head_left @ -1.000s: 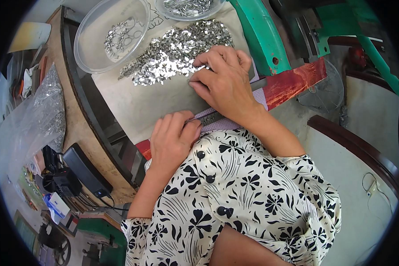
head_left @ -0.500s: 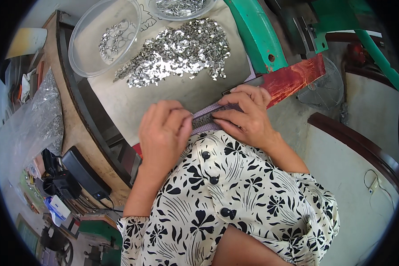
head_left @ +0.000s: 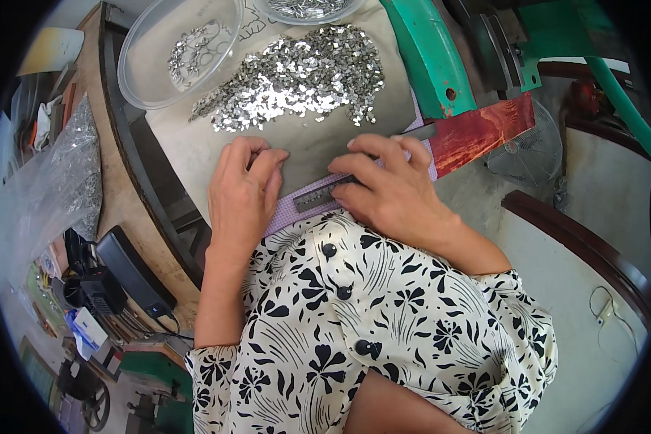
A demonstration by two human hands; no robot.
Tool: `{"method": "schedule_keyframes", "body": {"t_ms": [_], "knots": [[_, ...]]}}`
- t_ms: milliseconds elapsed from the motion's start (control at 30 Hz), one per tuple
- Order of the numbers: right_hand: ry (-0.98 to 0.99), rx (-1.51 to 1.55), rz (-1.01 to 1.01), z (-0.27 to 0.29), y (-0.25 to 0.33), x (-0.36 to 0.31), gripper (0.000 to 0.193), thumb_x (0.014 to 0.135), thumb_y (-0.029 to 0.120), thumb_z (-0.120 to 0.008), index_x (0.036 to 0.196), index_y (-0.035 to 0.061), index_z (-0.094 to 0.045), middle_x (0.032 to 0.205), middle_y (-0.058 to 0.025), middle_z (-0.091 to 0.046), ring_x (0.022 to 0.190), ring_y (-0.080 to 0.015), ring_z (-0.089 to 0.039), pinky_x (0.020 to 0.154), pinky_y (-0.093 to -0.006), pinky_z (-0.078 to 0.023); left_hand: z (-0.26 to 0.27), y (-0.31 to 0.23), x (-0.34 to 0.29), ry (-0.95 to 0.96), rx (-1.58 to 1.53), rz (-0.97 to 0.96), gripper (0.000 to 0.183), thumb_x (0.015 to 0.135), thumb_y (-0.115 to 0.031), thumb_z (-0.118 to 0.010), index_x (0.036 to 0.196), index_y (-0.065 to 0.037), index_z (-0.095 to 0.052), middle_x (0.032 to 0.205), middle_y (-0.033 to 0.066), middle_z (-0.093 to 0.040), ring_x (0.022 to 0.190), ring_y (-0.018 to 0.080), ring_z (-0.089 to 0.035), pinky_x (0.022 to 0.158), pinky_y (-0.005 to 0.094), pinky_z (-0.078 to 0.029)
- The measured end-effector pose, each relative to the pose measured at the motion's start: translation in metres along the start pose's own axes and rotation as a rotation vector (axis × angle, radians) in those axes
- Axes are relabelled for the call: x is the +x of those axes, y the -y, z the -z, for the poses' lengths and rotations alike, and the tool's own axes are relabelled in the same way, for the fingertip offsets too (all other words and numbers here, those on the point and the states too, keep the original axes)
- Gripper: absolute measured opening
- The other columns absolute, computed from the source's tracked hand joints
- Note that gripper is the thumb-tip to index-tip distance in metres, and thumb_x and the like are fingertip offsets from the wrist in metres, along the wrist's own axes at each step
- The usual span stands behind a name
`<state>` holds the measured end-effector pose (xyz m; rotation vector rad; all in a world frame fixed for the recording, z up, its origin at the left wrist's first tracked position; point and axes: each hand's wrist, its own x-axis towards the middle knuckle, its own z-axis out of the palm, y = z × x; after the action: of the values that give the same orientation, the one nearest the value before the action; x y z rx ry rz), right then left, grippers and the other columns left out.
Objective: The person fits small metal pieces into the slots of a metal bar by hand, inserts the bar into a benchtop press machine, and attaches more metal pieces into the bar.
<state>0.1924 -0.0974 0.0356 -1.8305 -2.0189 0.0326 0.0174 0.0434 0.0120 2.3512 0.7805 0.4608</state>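
Observation:
A long dark metal bar with a slot (head_left: 315,198) lies slanting across a purple checked cloth (head_left: 285,213) by my lap. My right hand (head_left: 394,177) grips its right part, fingers bent over it and the thumb side at the near edge. Small bits sit in a row in the slot, too small to tell apart. My left hand (head_left: 240,189) hovers at the bar's left end, apart from it, thumb and index finger pinched. Whatever it may hold is too small to see. Beyond both hands, a heap of small shiny metal pieces (head_left: 304,76) covers the grey sheet (head_left: 170,155).
A clear round tub (head_left: 123,69) with a few metal parts stands far left, and a bowl of metal pins (head_left: 307,9) at the back. Right of them is a green machine (head_left: 430,61) with a red patterned sheet (head_left: 477,134). A wooden bench edge (head_left: 148,217) runs along the left.
My left hand has moved left and away from the bar, toward the heap. The bar's slot now shows more. My right hand keeps its grip, shifted slightly left.

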Motion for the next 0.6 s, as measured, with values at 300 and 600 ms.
{"method": "schedule_keyframes", "body": {"t_ms": [300,600], "knots": [[-0.119,0.046,-0.028,-0.029,-0.039,0.049,0.013,0.075,0.022,-0.078,0.087,0.0206,-0.073,0.102,0.0063,-0.063,0.106,-0.0187,-0.056,0.095,-0.0405,-0.030,-0.003,0.000,-0.008,-0.091,0.003,0.074,0.017,0.077,0.002,-0.074,0.091,-0.002,-0.066,0.094,0.0100,-0.058,0.085,0.0271,-0.060,0.073,0.0361,-0.049],[-0.136,0.167,-0.094,-0.025,-0.039,0.049,0.009,0.078,0.017,-0.074,0.081,0.0115,-0.068,0.096,0.0028,-0.063,0.104,-0.0196,-0.056,0.094,-0.0408,-0.030,0.002,0.000,-0.013,-0.084,-0.132,0.100,0.018,0.078,0.008,-0.069,0.093,-0.001,-0.069,0.096,0.0112,-0.058,0.084,0.0259,-0.060,0.071,0.0355,-0.050]]}}
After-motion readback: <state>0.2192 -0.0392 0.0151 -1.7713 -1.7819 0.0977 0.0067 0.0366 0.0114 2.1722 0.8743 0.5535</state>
